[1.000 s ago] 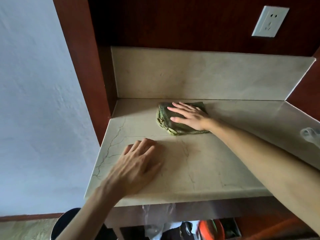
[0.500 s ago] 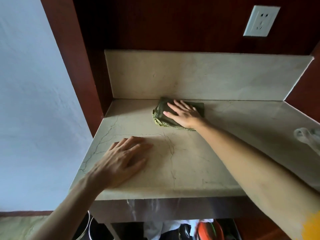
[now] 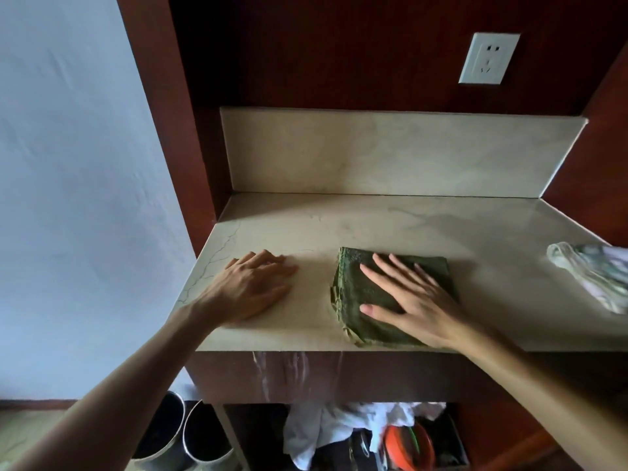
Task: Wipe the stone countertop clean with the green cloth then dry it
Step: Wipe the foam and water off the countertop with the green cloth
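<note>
No brand, label or readable writing shows anywhere; the white wall socket at about 1 o'clock on the dark red-brown wood panel carries only its pin holes. The green cloth, folded into a thick square, lies flat on the pale stone surface near its front edge, at roughly 5 o'clock from the middle of the slab. The right hand lies open and flat on top of the cloth, palm down, fingers spread and pointing toward 10 o'clock, thumb stretched across the cloth's near part; it presses rather than grips, and covers the cloth's right half while the left edge and its frayed folds stay bare. The left hand rests open, palm down, directly on the bare stone at 9 o'clock from the cloth, near it but not touching, fingers aimed toward 2 o'clock. A crumpled pale rag sits on the surface at 3 o'clock, well apart from the cloth and partly cut off by the frame. A stone backsplash stands upright along the far edge. Beneath the surface, two round metal bins sit at 7 o'clock, and white fabric and an orange round object lie in an open shelf at 6 o'clock.
</note>
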